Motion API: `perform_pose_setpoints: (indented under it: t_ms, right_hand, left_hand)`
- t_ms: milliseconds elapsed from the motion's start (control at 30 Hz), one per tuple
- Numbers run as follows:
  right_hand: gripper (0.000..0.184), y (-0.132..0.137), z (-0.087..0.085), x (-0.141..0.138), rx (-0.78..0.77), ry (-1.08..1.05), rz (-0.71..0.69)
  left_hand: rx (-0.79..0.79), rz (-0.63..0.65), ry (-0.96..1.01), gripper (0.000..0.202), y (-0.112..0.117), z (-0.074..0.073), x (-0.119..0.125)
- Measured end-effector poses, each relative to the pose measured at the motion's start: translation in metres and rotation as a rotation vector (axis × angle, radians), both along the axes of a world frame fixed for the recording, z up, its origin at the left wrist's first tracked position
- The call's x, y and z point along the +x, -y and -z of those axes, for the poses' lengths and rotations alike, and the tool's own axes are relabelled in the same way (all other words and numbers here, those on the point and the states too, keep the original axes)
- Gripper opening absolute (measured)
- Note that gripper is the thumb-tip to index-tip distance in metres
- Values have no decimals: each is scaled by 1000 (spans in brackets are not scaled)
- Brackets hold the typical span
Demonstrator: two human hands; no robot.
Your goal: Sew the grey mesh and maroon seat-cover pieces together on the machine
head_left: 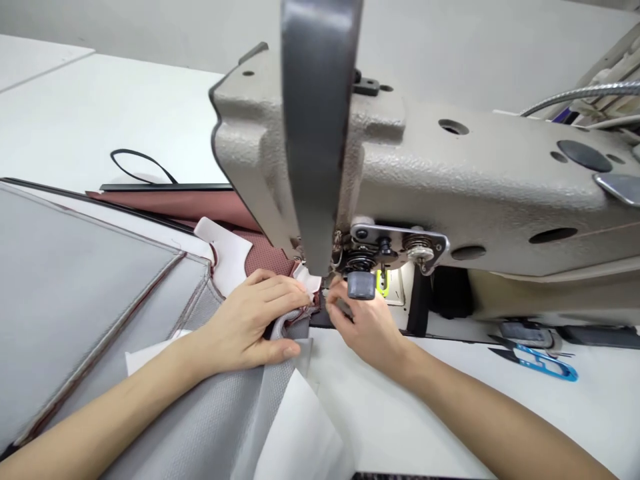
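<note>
A beige industrial sewing machine [480, 173] fills the upper right, and a dark curved bar [317, 120] crosses in front of its head. Grey fabric [215, 413] with red stitching lies on the table and runs up to the needle area. My left hand [253, 320] lies on the fabric, fingers stretched toward the needle, thumb pinching a fold. My right hand [363, 323] is closed at the fabric edge just under the presser foot, beside a grey knob [361, 285]. Maroon perforated material [265, 257] and a white piece [227, 257] lie beyond my left hand.
Blue thread snips [545, 360] rest on the white table [440, 400] at the right. A black cord loop [143, 167] and a black strip [165, 187] lie at the back left. White backing [300, 433] pokes out under the grey fabric. A metal hose [575, 93] curves at the upper right.
</note>
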State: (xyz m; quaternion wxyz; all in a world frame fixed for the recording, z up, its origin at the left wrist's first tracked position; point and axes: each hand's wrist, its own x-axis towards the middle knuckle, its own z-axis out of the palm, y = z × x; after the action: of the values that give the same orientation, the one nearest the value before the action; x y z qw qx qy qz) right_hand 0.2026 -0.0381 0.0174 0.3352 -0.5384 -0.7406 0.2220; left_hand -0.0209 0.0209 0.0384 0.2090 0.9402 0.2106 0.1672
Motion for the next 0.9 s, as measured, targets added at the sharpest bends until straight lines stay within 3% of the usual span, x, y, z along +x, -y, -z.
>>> perform_pose_setpoints:
  t_ms: [167, 400, 633, 733, 900]
  right_hand:
    - [40, -3, -2, -1, 39, 211, -42]
    - [41, -1, -7, -2, 64, 364, -46]
    - [40, -4, 5, 3, 101, 335, 19]
    - [38, -4, 8, 6, 78, 223, 32]
    - [42, -8, 1, 5, 14, 151, -32]
  left_hand:
    - [38, -9, 17, 62, 1, 1, 3]
    - [20, 7, 17, 64, -3, -3, 6]
    - [66, -7, 36, 59, -17, -5, 15]
    - [91, 4, 19, 53, -18, -8, 15]
    - [133, 10, -67, 50, -18, -6, 20]
